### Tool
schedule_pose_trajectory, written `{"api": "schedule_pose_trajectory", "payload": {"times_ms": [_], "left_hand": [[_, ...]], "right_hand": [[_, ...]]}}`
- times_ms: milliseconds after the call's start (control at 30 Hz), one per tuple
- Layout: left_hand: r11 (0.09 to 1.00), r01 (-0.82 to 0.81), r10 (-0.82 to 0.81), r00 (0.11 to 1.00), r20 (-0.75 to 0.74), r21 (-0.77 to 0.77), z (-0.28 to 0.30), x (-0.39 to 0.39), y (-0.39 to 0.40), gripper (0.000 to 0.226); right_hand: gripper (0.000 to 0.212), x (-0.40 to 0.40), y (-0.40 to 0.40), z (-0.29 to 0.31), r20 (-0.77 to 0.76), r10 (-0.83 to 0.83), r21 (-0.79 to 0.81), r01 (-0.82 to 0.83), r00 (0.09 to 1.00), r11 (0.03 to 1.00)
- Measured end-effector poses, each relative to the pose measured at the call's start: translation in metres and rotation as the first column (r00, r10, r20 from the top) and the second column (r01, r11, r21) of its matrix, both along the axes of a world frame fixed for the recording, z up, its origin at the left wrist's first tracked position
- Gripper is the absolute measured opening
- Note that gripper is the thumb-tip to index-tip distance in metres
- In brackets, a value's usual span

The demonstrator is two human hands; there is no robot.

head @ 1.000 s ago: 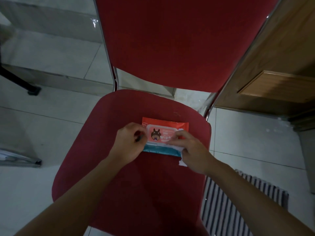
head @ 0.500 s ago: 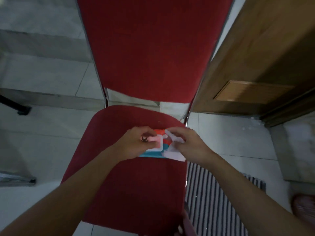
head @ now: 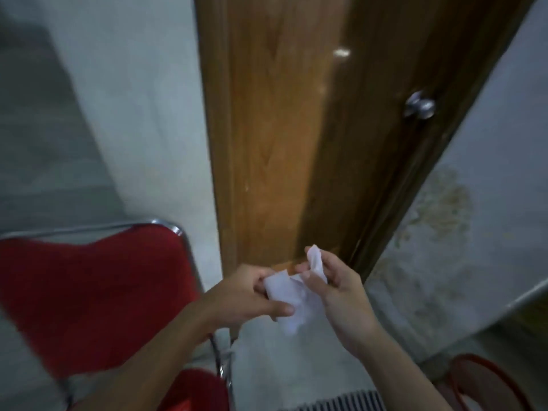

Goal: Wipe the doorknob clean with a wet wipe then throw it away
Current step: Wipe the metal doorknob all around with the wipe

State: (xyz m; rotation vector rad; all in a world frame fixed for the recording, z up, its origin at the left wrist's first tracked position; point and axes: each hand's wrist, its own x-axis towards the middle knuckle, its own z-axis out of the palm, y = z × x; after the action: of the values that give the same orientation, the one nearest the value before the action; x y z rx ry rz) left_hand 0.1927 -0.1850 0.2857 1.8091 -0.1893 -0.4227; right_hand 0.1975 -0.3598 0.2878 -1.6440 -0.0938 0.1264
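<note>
Doorknob (head: 420, 105) seemingly unobstructed (blurred view)

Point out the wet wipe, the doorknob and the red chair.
wet wipe (head: 287, 295): head view, on the flat white sheet between both hands.
doorknob (head: 420, 105): head view, on the round metal knob's face.
red chair (head: 95, 292): head view, on the middle of the red backrest.

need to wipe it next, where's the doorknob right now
In the head view the doorknob sits upper right on the wooden door, near its right edge, well above both hands holding the wet wipe.
</note>
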Motion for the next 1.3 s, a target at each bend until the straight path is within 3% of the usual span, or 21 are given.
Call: {"api": "schedule_pose_trajectory", "payload": {"times_ms": [233,433,600,667,767,833,900,1033,1100,1167,1300], "left_hand": [[0.999,-0.041,0.042,0.992,0.115,-0.011,0.091,0.102,-0.091,0.020],[0.989,-0.143,0.148,0.955,0.257,-0.038,0.141,0.190,-0.184,0.003],[0.950,-0.293,0.308,0.937,0.166,-0.107,0.147,0.231,-0.235,0.010],[0.950,-0.285,0.297,0.950,0.094,-0.125,0.152,0.241,-0.249,0.008],[0.943,-0.273,0.278,0.961,0.002,-0.189,0.166,0.260,-0.266,0.016],[0.934,-0.293,0.296,0.955,-0.018,-0.204,0.171,0.274,-0.272,0.021],[0.946,-0.249,0.252,0.968,-0.010,-0.207,0.174,0.291,-0.278,0.031],[0.936,0.005,0.001,1.000,0.017,-0.351,0.177,0.328,-0.288,0.035],[0.961,0.126,-0.094,0.986,0.139,-0.247,0.180,0.343,-0.292,0.022],[0.978,0.163,-0.132,0.968,0.213,-0.134,0.183,0.360,-0.294,0.042],[0.972,0.203,-0.171,0.956,0.239,-0.116,0.187,0.404,-0.291,0.067]], "right_hand": [[0.023,0.081,-0.086,0.087,0.149,-0.139,0.060,0.131,0.979,0.990],[0.013,0.153,-0.171,0.141,0.419,-0.145,-0.095,0.202,0.896,0.975],[0.022,0.190,-0.219,0.160,0.581,-0.242,-0.167,0.405,0.777,0.899],[0.025,0.199,-0.232,0.167,0.601,-0.169,-0.167,0.330,0.781,0.929],[0.029,0.211,-0.243,0.174,0.525,0.089,-0.255,0.057,0.846,0.965],[0.022,0.222,-0.248,0.175,0.515,0.139,-0.323,0.041,0.846,0.946],[0.013,0.239,-0.253,0.172,0.540,0.063,-0.303,0.124,0.839,0.945],[0.023,0.288,-0.266,0.167,0.575,-0.121,-0.283,0.335,0.809,0.899],[0.027,0.311,-0.270,0.168,0.560,-0.181,-0.275,0.387,0.808,0.880],[0.033,0.333,-0.275,0.173,0.502,-0.228,-0.251,0.393,0.834,0.885],[0.024,0.375,-0.283,0.178,0.415,-0.237,-0.149,0.323,0.878,0.935]]}}
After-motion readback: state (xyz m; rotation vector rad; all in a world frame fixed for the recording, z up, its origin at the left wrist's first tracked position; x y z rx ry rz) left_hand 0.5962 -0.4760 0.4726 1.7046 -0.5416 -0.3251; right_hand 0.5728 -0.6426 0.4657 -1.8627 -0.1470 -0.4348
